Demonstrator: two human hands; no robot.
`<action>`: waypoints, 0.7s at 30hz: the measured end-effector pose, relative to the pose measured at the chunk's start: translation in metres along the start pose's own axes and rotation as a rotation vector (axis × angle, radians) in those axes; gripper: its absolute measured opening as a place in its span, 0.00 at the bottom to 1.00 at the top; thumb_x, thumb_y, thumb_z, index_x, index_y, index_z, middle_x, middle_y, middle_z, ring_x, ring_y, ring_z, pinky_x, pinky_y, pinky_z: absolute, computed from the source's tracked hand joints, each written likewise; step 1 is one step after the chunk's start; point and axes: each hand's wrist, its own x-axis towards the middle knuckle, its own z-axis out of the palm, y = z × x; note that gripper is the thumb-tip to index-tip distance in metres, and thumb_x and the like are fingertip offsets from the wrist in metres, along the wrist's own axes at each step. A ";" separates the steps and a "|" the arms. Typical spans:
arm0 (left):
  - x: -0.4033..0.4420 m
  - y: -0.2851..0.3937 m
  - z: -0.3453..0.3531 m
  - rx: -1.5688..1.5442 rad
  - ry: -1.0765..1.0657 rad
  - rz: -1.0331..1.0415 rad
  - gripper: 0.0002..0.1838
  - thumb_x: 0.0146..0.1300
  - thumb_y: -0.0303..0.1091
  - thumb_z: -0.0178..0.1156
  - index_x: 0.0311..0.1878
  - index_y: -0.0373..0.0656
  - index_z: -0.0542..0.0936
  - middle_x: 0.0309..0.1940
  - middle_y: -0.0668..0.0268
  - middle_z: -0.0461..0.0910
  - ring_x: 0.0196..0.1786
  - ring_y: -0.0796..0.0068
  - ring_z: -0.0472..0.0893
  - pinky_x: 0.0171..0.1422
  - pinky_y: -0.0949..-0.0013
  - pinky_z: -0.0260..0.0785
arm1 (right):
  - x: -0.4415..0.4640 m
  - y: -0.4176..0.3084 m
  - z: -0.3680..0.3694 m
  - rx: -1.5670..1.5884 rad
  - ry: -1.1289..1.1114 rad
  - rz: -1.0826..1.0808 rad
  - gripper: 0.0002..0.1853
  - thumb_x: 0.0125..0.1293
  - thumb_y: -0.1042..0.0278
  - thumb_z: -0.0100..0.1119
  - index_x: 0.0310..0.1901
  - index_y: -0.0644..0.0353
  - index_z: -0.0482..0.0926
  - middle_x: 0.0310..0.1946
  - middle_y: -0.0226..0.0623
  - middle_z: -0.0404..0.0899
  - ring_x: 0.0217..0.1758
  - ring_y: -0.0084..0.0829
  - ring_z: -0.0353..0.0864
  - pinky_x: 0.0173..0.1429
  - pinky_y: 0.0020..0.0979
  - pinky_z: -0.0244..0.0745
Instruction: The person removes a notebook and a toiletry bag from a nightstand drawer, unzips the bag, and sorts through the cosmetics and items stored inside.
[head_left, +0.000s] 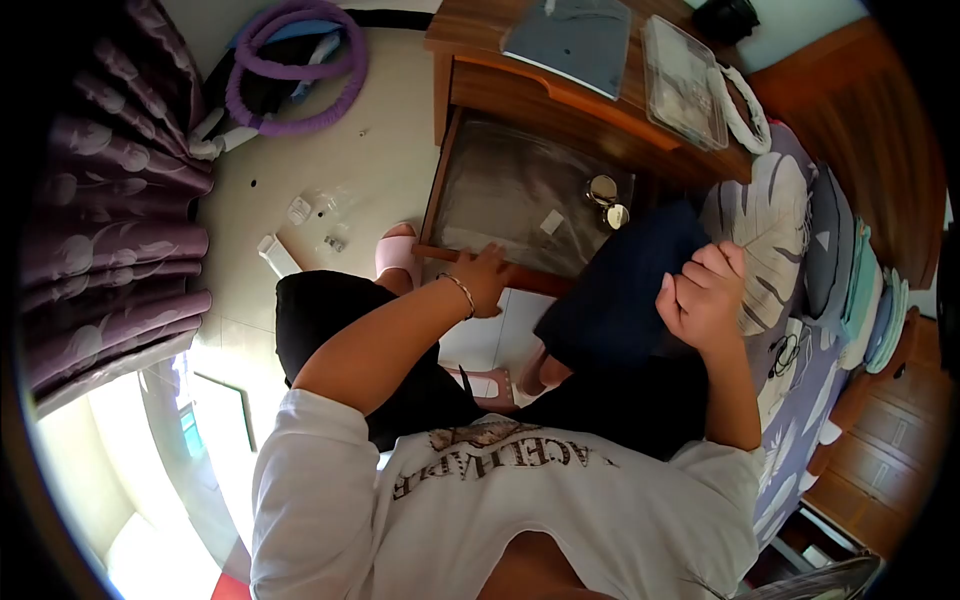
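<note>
My left hand (480, 280), with a bracelet at the wrist, lies at the front edge of a pulled-out wooden drawer (535, 280), its fingers curled over the rim. Inside the drawer, which has a clear plastic-like lining, are two small round gold-coloured items (602, 190) at the right and a small white piece (551, 222). My right hand (705, 295) is raised in a closed fist above the dark blue fabric (630, 285) by my right knee. Whatever the fist may hold is hidden.
On the wooden cabinet (470, 30) lie a grey flat folder-like item (570, 45), a clear plastic box (683, 85) and a white ring-shaped band (748, 115). A bed with a patterned pillow (770, 235) stands right. Purple hoops (345, 75), small litter and a purple curtain (120, 230) are left.
</note>
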 end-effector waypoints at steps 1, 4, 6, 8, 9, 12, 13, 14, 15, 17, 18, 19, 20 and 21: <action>-0.005 0.005 0.000 0.163 0.203 0.211 0.46 0.48 0.50 0.69 0.68 0.42 0.61 0.60 0.49 0.70 0.66 0.53 0.67 0.68 0.50 0.59 | -0.004 -0.003 0.001 0.021 0.022 0.092 0.13 0.46 0.72 0.62 0.11 0.59 0.69 0.13 0.32 0.65 0.26 0.35 0.69 0.36 0.35 0.65; 0.006 0.012 -0.033 -0.363 -0.176 0.222 0.56 0.47 0.40 0.73 0.75 0.49 0.48 0.64 0.45 0.66 0.65 0.50 0.69 0.66 0.59 0.64 | -0.014 -0.003 0.010 0.195 0.003 0.293 0.18 0.56 0.70 0.59 0.11 0.61 0.68 0.10 0.33 0.64 0.22 0.32 0.68 0.32 0.32 0.62; 0.022 -0.016 -0.019 -0.703 -0.225 0.214 0.57 0.45 0.36 0.73 0.75 0.48 0.47 0.66 0.46 0.63 0.67 0.52 0.67 0.67 0.60 0.63 | -0.014 -0.001 0.009 0.473 -0.091 0.660 0.17 0.59 0.70 0.58 0.14 0.62 0.71 0.12 0.31 0.66 0.21 0.27 0.67 0.30 0.29 0.60; 0.009 -0.018 -0.056 -0.948 -0.139 0.071 0.52 0.51 0.28 0.68 0.75 0.47 0.46 0.68 0.50 0.61 0.68 0.59 0.66 0.70 0.63 0.60 | -0.010 0.003 0.011 0.757 -0.181 1.016 0.17 0.63 0.69 0.57 0.17 0.63 0.73 0.14 0.30 0.68 0.19 0.22 0.65 0.28 0.27 0.58; 0.009 -0.023 -0.062 -0.945 -0.143 0.075 0.52 0.51 0.28 0.68 0.75 0.47 0.46 0.68 0.50 0.61 0.68 0.59 0.66 0.70 0.63 0.60 | -0.007 0.005 0.014 0.852 -0.154 1.022 0.17 0.65 0.67 0.56 0.18 0.63 0.73 0.15 0.29 0.69 0.18 0.20 0.63 0.27 0.25 0.57; 0.010 -0.033 -0.070 -1.368 -0.102 -0.004 0.45 0.58 0.32 0.60 0.75 0.47 0.46 0.68 0.50 0.61 0.67 0.60 0.66 0.69 0.62 0.60 | 0.011 0.003 0.022 1.052 -0.111 1.033 0.16 0.67 0.63 0.53 0.25 0.64 0.78 0.17 0.26 0.70 0.18 0.14 0.59 0.25 0.19 0.54; 0.010 -0.031 -0.070 -1.514 -0.024 -0.124 0.43 0.58 0.33 0.58 0.75 0.46 0.47 0.67 0.50 0.62 0.65 0.60 0.68 0.66 0.65 0.62 | 0.015 0.002 0.028 1.055 -0.108 1.034 0.16 0.67 0.63 0.53 0.25 0.64 0.78 0.17 0.26 0.70 0.18 0.14 0.59 0.25 0.19 0.54; 0.011 -0.029 -0.071 -1.653 0.060 -0.247 0.42 0.59 0.35 0.55 0.75 0.45 0.48 0.66 0.49 0.63 0.63 0.61 0.70 0.63 0.68 0.65 | 0.018 0.002 0.037 1.075 -0.139 1.016 0.15 0.67 0.63 0.53 0.27 0.64 0.80 0.17 0.26 0.70 0.19 0.14 0.59 0.25 0.18 0.54; 0.014 -0.028 -0.069 -1.649 0.064 -0.248 0.42 0.59 0.35 0.55 0.75 0.45 0.48 0.66 0.49 0.63 0.63 0.61 0.70 0.63 0.68 0.65 | 0.022 0.003 0.048 1.095 -0.169 0.995 0.14 0.67 0.62 0.53 0.29 0.63 0.81 0.17 0.25 0.71 0.19 0.13 0.59 0.26 0.17 0.53; 0.021 -0.025 -0.060 -1.317 0.300 -0.468 0.42 0.58 0.34 0.55 0.75 0.44 0.48 0.63 0.50 0.67 0.60 0.62 0.72 0.59 0.70 0.65 | 0.030 0.008 0.072 1.095 -0.177 1.010 0.17 0.63 0.59 0.55 0.28 0.66 0.81 0.20 0.36 0.79 0.23 0.27 0.73 0.33 0.29 0.67; 0.013 -0.020 -0.072 -1.316 0.270 -0.513 0.43 0.58 0.35 0.55 0.74 0.42 0.47 0.60 0.48 0.70 0.57 0.61 0.74 0.56 0.69 0.66 | 0.037 0.010 0.082 0.906 -0.225 0.923 0.16 0.63 0.60 0.55 0.28 0.66 0.81 0.22 0.40 0.79 0.25 0.33 0.75 0.33 0.32 0.69; 0.013 -0.020 -0.070 -1.316 0.272 -0.517 0.43 0.58 0.35 0.55 0.74 0.42 0.47 0.60 0.48 0.70 0.57 0.61 0.74 0.56 0.69 0.66 | 0.043 0.011 0.093 0.718 -0.269 0.833 0.15 0.62 0.60 0.55 0.27 0.65 0.81 0.24 0.45 0.79 0.26 0.39 0.77 0.34 0.36 0.70; 0.015 -0.022 -0.067 -1.332 0.293 -0.552 0.43 0.57 0.35 0.55 0.74 0.40 0.47 0.58 0.47 0.72 0.56 0.60 0.75 0.56 0.67 0.66 | 0.047 0.011 0.109 0.581 -0.239 0.714 0.15 0.62 0.61 0.55 0.26 0.65 0.80 0.25 0.48 0.79 0.28 0.43 0.78 0.35 0.39 0.72; 0.018 -0.025 -0.065 -1.348 0.316 -0.584 0.43 0.57 0.35 0.56 0.74 0.39 0.47 0.56 0.46 0.74 0.55 0.58 0.76 0.56 0.66 0.67 | 0.052 0.009 0.123 0.443 -0.206 0.593 0.14 0.61 0.62 0.55 0.25 0.65 0.79 0.26 0.51 0.78 0.30 0.48 0.78 0.36 0.42 0.73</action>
